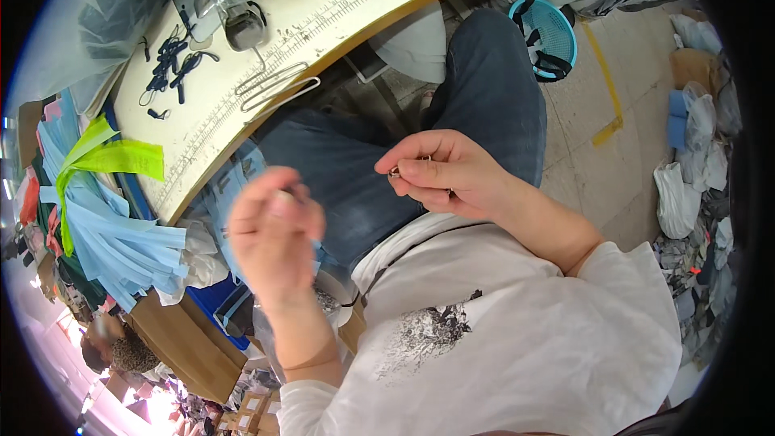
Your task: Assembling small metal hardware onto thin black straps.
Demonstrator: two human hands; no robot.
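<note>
My right hand (452,173) is closed in front of my lap, with thumb and fingertips pinching a small shiny metal piece (394,171). Another bit of metal shows at its curled lower fingers. To the left, near the table edge, my left hand (278,230) is raised with its fingers curled toward the thumb. It is slightly blurred, and what lies between its fingertips is too small to make out. Several dark cord loops (168,60) lie on the pale table (339,0), beside bent metal wire rods (274,85).
Light-blue fabric strips (117,218) with a lime-green strip (133,157) hang at the table's left end. A cardboard box (190,347) stands below them. A turquoise basket (553,32) is on the floor at right, and plastic bags (678,202) line the far right.
</note>
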